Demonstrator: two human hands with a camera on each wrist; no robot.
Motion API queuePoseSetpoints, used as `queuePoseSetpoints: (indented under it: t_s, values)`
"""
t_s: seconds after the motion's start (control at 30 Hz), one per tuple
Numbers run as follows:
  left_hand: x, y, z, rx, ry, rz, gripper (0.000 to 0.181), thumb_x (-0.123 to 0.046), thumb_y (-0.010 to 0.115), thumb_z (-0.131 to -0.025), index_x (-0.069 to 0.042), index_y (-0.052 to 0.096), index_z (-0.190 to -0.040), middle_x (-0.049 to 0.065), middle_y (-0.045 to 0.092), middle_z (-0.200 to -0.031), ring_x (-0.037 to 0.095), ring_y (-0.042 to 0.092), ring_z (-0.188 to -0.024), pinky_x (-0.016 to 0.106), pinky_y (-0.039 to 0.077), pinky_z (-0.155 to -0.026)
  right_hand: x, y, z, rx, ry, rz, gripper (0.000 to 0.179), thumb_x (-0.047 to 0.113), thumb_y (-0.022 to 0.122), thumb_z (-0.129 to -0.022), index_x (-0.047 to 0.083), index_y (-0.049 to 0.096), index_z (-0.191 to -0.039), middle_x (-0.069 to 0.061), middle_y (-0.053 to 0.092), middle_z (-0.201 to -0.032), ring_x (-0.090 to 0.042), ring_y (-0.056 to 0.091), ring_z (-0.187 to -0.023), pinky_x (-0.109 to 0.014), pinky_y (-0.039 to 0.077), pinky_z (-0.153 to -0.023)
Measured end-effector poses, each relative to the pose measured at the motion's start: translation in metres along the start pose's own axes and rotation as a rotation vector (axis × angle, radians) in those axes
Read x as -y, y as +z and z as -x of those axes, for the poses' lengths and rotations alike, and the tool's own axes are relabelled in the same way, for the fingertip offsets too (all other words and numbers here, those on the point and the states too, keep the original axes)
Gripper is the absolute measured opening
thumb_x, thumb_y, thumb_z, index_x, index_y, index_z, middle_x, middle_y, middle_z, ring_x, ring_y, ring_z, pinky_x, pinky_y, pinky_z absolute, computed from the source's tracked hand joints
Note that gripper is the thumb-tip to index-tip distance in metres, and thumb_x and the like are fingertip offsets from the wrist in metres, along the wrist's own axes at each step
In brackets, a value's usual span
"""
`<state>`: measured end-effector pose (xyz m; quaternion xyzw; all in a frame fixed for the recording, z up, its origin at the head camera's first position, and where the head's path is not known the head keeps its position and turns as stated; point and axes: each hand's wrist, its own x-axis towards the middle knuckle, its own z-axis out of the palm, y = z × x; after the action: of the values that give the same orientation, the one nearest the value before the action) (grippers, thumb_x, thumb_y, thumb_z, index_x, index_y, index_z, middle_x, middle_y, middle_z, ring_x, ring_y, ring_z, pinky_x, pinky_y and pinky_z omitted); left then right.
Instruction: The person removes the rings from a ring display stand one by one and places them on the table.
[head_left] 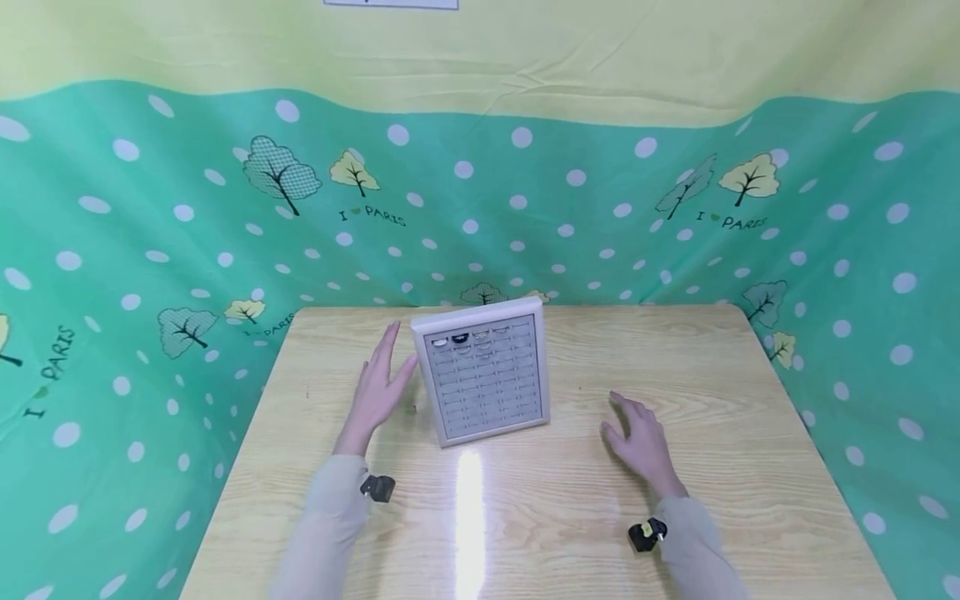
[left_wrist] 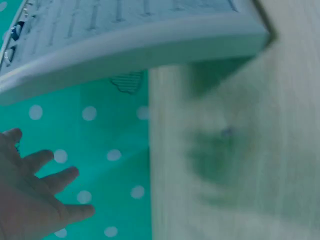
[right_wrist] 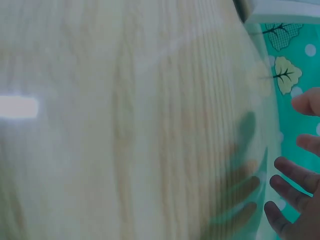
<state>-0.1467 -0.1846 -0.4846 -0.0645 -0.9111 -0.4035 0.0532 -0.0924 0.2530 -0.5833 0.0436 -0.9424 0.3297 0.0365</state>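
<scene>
A white-framed ring display tray [head_left: 487, 375] with a grey slotted insert stands propped up on the table, tilted slightly to one side. Several rings [head_left: 461, 338], one of them dark, sit in its upper slots; the lower slots show none. Just off the tray's left edge is my left hand [head_left: 378, 392], fingers spread and pointing away from me. In the left wrist view that hand [left_wrist: 35, 190] holds nothing, with the tray's side [left_wrist: 140, 57] above it. My right hand [head_left: 641, 437] hovers over the table to the right of the tray, fingers loosely bent, also holding nothing.
The wooden table [head_left: 600, 350] has a bright light reflection [head_left: 470, 517] in front of the tray. A green polka-dot cloth [head_left: 517, 200] with printed trees hangs behind and on both sides. Small black wrist cameras [head_left: 377, 488] are strapped to both sleeves.
</scene>
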Motion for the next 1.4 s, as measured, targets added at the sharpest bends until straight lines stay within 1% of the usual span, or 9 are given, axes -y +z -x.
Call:
queuePoseSetpoints:
  t_s: [0.13,0.27,0.43,0.57,0.63,0.8,1.0,1.17,1.4]
  values:
    - [-0.011,0.000,-0.009,-0.011,0.029,0.095,0.072,-0.046,0.049,-0.098,-0.031,0.008,-0.155,0.001,0.014,-0.160,0.035,0.023,-0.141,0.065,0.019,-0.109,0.004,0.006,0.001,-0.004,0.000,-0.017,0.060,0.021,0.067,-0.088,0.005,0.045,-0.141,-0.027,0.049,-0.133,-0.047,0.044,-0.119,-0.068,0.035,-0.096]
    - [-0.020,0.002,-0.018,-0.037,0.076,0.245,0.076,-0.030,0.058,-0.097,-0.031,0.009,-0.155,0.011,0.024,-0.157,0.042,0.039,-0.131,0.063,0.034,-0.103,0.012,0.008,-0.004,-0.031,-0.024,-0.048,0.059,0.018,0.067,-0.087,0.003,0.046,-0.140,-0.026,0.051,-0.131,-0.045,0.046,-0.118,-0.065,0.036,-0.097]
    - [-0.025,0.007,-0.025,-0.028,0.122,0.481,0.059,-0.002,0.054,-0.097,-0.011,0.027,-0.148,0.025,0.042,-0.141,0.043,0.051,-0.117,0.048,0.048,-0.096,0.024,0.010,-0.014,-0.071,-0.084,-0.096,0.055,0.013,0.066,-0.087,0.001,0.048,-0.137,-0.024,0.055,-0.124,-0.041,0.050,-0.113,-0.060,0.039,-0.096]
    - [-0.024,0.009,-0.027,-0.034,0.138,0.603,0.044,0.011,0.050,-0.094,0.008,0.037,-0.136,0.028,0.045,-0.132,0.037,0.057,-0.105,0.034,0.054,-0.087,0.038,0.010,-0.023,-0.092,-0.121,-0.141,0.052,0.011,0.065,-0.088,0.000,0.049,-0.136,-0.022,0.057,-0.122,-0.039,0.051,-0.111,-0.057,0.040,-0.095]
    - [-0.024,0.008,-0.026,-0.050,0.142,0.652,0.042,0.014,0.051,-0.092,0.012,0.039,-0.132,0.028,0.046,-0.129,0.031,0.057,-0.101,0.029,0.054,-0.084,0.047,0.008,-0.028,-0.105,-0.140,-0.165,0.051,0.010,0.065,-0.088,0.000,0.049,-0.135,-0.021,0.057,-0.121,-0.038,0.051,-0.111,-0.056,0.040,-0.096]
    - [-0.023,0.005,-0.023,-0.096,0.147,0.691,0.041,0.012,0.055,-0.090,0.011,0.042,-0.129,0.023,0.048,-0.127,0.020,0.058,-0.096,0.024,0.054,-0.080,0.071,0.004,-0.043,-0.138,-0.221,-0.206,0.046,0.006,0.066,-0.087,-0.001,0.052,-0.131,-0.018,0.059,-0.117,-0.034,0.052,-0.109,-0.052,0.042,-0.096]
    - [-0.013,-0.001,-0.022,-0.151,0.146,0.705,0.040,0.011,0.056,-0.091,0.010,0.043,-0.128,0.020,0.048,-0.125,0.020,0.058,-0.097,0.025,0.055,-0.080,0.099,0.004,-0.065,-0.139,-0.291,-0.270,0.043,0.004,0.065,-0.087,0.001,0.055,-0.129,-0.013,0.061,-0.114,-0.028,0.053,-0.106,-0.044,0.045,-0.093]
    - [-0.009,-0.006,-0.022,-0.188,0.126,0.709,0.040,0.013,0.055,-0.090,0.010,0.042,-0.127,0.018,0.049,-0.123,0.020,0.059,-0.097,0.025,0.055,-0.080,0.120,0.004,-0.081,-0.137,-0.336,-0.300,0.041,0.001,0.066,-0.086,0.000,0.057,-0.127,-0.014,0.062,-0.111,-0.027,0.055,-0.103,-0.045,0.048,-0.090]
    - [-0.010,-0.005,-0.019,-0.194,0.120,0.744,0.039,0.016,0.057,-0.087,0.013,0.042,-0.123,0.018,0.050,-0.121,0.018,0.061,-0.094,0.026,0.056,-0.078,0.153,0.012,-0.103,-0.155,-0.422,-0.400,0.036,-0.002,0.066,-0.086,-0.004,0.060,-0.121,-0.016,0.064,-0.108,-0.030,0.059,-0.096,-0.046,0.054,-0.079]
